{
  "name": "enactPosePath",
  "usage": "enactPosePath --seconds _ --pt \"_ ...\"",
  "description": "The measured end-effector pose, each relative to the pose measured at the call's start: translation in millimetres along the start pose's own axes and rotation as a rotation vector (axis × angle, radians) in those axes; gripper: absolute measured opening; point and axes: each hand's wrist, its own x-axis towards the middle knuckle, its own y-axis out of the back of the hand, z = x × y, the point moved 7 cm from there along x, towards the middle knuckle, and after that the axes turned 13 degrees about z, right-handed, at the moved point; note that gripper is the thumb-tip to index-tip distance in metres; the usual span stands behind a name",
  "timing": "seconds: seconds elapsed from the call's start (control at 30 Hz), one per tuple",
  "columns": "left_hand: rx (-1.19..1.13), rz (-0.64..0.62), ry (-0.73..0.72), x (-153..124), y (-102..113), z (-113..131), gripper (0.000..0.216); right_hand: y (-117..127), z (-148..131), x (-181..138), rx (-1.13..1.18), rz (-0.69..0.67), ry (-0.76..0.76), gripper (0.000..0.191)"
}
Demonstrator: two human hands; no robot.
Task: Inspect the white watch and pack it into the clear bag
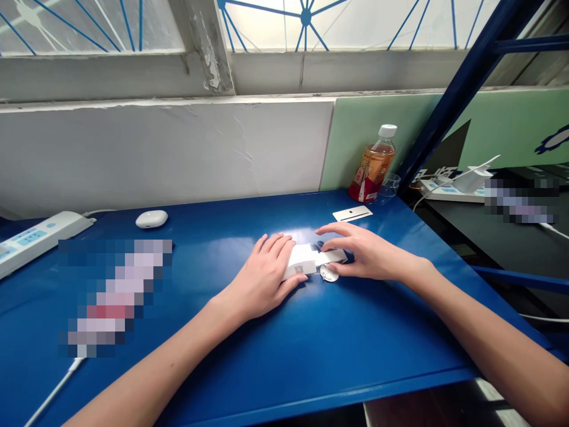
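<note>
A small white box (303, 261) with a printed code on its front lies on the blue table (311, 356). My left hand (265, 279) rests over its left end, fingers curled round it, holding it down. My right hand (362, 252) pinches a white flap or tray (331, 257) sticking out of the box's right end. A small round white piece (329, 274) lies on the table just under that hand.
A white card (352, 213) lies behind the hands. A tea bottle (373, 166) with a clear cup (390, 185) stands at the back right by a blue post (453, 95). A white earbud case (152, 219) and a power strip (35, 237) sit at the left.
</note>
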Motion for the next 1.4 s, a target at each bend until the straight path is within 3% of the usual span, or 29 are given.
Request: enactPosePath --seconds 0.13,0.43,0.7,0.9,1.13,1.4 --pt "-0.002 -0.029 0.022 -2 -1 -2 0.063 0 6 -1 0.002 -0.018 -0.062 0.019" --pt "0.021 -0.026 0.021 0 -1 -5 0.063 -5 -1 1 -0.031 -0.018 0.054 0.023" --pt "-0.075 0.058 0.074 6 14 -9 0.056 15 24 6 0.104 0.136 -0.111 0.023" --pt "-0.124 0.078 0.121 8 21 -8 0.052 33 35 6 0.212 0.425 -0.188 0.026" --pt "-0.208 0.078 0.076 6 22 2 0.053 52 63 -5 0.585 0.773 -0.509 0.034" --pt "-0.169 0.059 0.049 3 14 7 0.062 40 76 -5 1.058 0.789 -0.699 0.050"
